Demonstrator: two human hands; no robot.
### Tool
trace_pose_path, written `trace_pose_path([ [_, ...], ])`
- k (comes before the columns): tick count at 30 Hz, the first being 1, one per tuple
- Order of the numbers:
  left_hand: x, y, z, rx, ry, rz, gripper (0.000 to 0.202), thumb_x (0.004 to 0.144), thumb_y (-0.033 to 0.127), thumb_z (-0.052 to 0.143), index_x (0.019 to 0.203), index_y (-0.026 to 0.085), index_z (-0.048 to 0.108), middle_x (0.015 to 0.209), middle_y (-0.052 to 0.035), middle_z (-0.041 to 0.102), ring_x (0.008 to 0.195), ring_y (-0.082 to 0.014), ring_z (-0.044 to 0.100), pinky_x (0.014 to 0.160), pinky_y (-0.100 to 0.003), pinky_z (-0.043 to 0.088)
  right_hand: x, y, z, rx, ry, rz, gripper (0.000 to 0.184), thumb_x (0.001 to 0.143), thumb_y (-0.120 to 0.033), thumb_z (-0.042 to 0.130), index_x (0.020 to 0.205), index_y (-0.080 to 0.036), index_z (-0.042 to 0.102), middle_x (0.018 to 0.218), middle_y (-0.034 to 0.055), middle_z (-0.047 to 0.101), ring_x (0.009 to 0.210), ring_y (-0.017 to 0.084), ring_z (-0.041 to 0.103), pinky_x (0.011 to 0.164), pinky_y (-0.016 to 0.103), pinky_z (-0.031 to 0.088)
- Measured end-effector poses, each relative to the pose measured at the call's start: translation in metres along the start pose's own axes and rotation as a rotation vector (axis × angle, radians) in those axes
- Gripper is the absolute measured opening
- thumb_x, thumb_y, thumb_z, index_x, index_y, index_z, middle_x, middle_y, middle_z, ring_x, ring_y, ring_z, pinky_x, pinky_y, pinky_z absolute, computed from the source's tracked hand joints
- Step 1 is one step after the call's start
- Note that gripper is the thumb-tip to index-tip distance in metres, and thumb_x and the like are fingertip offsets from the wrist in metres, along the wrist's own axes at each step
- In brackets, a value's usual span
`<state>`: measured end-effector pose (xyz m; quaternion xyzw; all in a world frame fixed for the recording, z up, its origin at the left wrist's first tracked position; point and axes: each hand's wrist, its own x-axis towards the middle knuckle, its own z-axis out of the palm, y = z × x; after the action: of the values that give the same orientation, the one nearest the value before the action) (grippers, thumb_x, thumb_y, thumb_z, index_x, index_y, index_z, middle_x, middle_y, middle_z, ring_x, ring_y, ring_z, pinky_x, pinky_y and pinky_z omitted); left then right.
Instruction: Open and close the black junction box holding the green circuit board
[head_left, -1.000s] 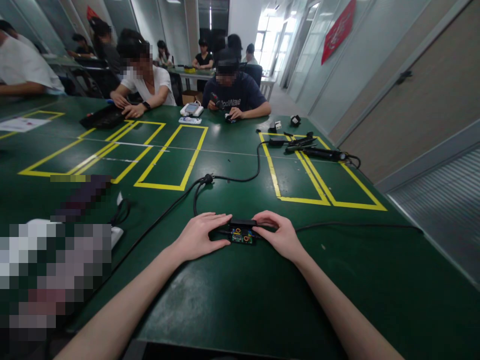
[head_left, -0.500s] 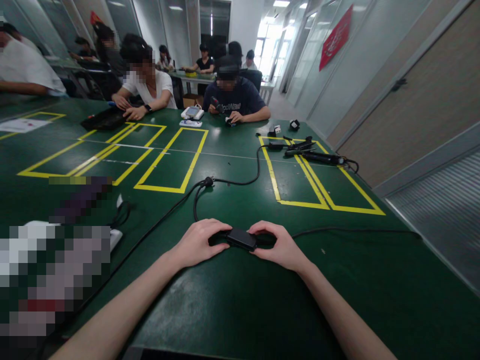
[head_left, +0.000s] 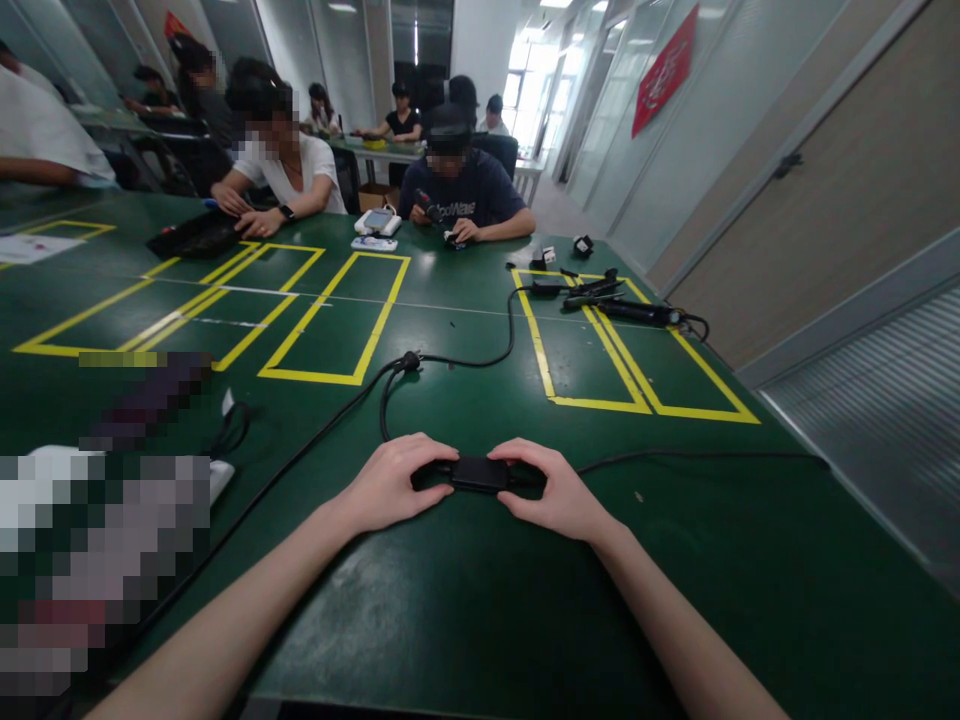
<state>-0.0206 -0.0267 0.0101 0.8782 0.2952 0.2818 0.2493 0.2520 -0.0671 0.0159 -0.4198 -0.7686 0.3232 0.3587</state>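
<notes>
A small black box, a power adapter by its look [head_left: 480, 474], sits between my hands near the front of the green table [head_left: 420, 620]. My left hand [head_left: 397, 480] pinches its left end between thumb and fingers. At the right end, my right hand [head_left: 551, 488] grips it the same way. A black cord [head_left: 697, 456] runs from behind my right hand toward the table's right edge. Another cord [head_left: 385, 410] leads up from my left hand to a black plug [head_left: 409, 362], where cables meet. Whether the adapter touches the table I cannot tell.
Yellow tape outlines [head_left: 360, 318] mark the table. Black tools with cables [head_left: 637, 312] lie at the far right. Blurred-out items [head_left: 127, 560] cover the left front. Across the table, a person in a dark shirt [head_left: 472, 200] and another in white [head_left: 315, 175] work.
The adapter has turned from slanting down to the right to lying nearly level, still held at both ends. The whole view has shifted slightly.
</notes>
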Motion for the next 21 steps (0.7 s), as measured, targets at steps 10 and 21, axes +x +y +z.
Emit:
trace_pose_path([
  [10,0.012,0.007,0.008,0.066,-0.089,0.029,0.033,0.088,0.022,0.075,0.119,0.021,0.065,0.117,-0.0061,0.074,0.107,-0.0235,0.068,0.093,-0.036,0.054,-0.009,0.018,0.012,-0.180,0.108,-0.172,0.034,0.085,-0.019,0.073,0.119,-0.022,0.070,0.138,0.0152,0.064,0.113,0.026,0.070,0.097,0.044,0.059],
  [21,0.011,0.027,0.015,0.275,-0.207,-0.005,0.037,0.081,0.027,0.072,0.116,0.019,0.060,0.104,-0.0049,0.070,0.091,-0.0233,0.069,0.078,-0.032,0.054,-0.006,-0.003,0.019,-0.549,-0.101,-0.217,0.030,0.094,-0.039,0.068,0.112,-0.016,0.066,0.097,0.0118,0.070,0.083,0.025,0.064,0.071,0.039,0.052],
])
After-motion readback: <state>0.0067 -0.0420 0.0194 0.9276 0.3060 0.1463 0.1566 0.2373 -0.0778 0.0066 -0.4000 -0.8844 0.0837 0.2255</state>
